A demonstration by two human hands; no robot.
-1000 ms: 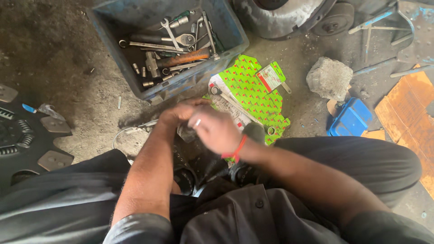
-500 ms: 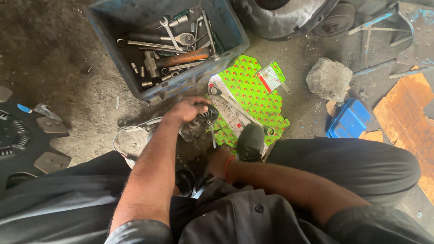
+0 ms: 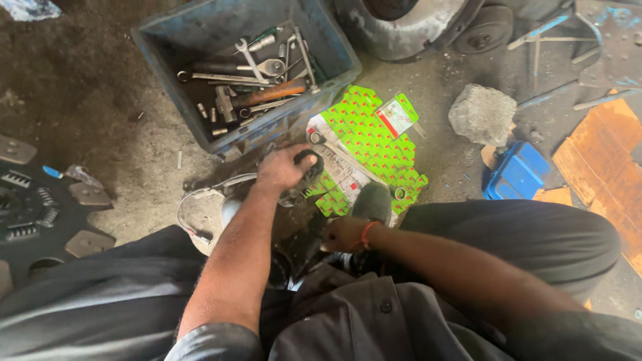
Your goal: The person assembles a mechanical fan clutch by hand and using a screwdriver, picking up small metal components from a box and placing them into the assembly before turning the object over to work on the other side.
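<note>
Between the knees, low over the dirty concrete floor (image 3: 134,147), the left hand (image 3: 281,168) is wrapped around a dark, rounded metal part (image 3: 309,167), fingers curled over its top so that only its black edge shows; the part sits just beside the near corner of the blue tool crate (image 3: 160,60) and touches the edge of the flattened green printed carton (image 3: 374,140). It looks like a solid, greasy piece: probably heavy for its size, rigid, and slick enough that a full-palm grip over the crown, as now, suits it better than a fingertip pinch. The right hand (image 3: 344,234), with an orange band at the wrist, is drawn back close to the body and loosely closed; whether it holds anything I cannot tell, since the spot is shadowed. A thin wire loop (image 3: 194,200) lies on the floor left of the forearm. Farther out, wrenches and a wooden-handled hammer (image 3: 277,92) fill the crate, a grey stone (image 3: 483,113) and a blue box (image 3: 518,172) lie to the right, and a clutch plate (image 3: 27,207) rests at the far left.
</note>
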